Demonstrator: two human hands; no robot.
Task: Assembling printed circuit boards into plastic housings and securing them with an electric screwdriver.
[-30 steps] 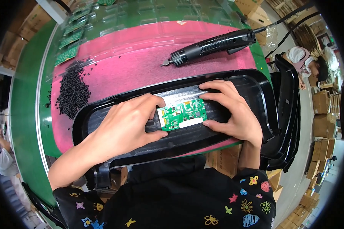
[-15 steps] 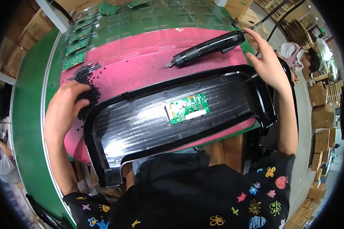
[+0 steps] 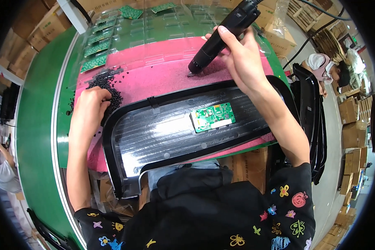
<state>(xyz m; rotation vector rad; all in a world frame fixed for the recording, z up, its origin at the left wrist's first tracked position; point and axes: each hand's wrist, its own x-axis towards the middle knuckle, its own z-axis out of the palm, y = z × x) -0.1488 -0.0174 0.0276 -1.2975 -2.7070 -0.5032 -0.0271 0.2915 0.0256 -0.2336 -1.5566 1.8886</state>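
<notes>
My right hand is wrapped around a black electric screwdriver. The tool slants down to the left, its bit close to the pink mat. At the left, my left hand has its fingers pinched together at the edge of a heap of tiny black screws; what lies between the fingertips is too small to make out. A large black plastic panel with a raised rim lies between my arms. On its inner face sits a green circuit board with a white connector.
A clear plastic tray beyond the mat holds several green circuit boards. More black panels lean at my right. Cardboard boxes stand farther right. A person is there, and another at far left.
My right hand has closed around the screwdriver and raised its back end, swinging it more upright. My left fingers have drawn together at the screws. The view has shifted slightly.
</notes>
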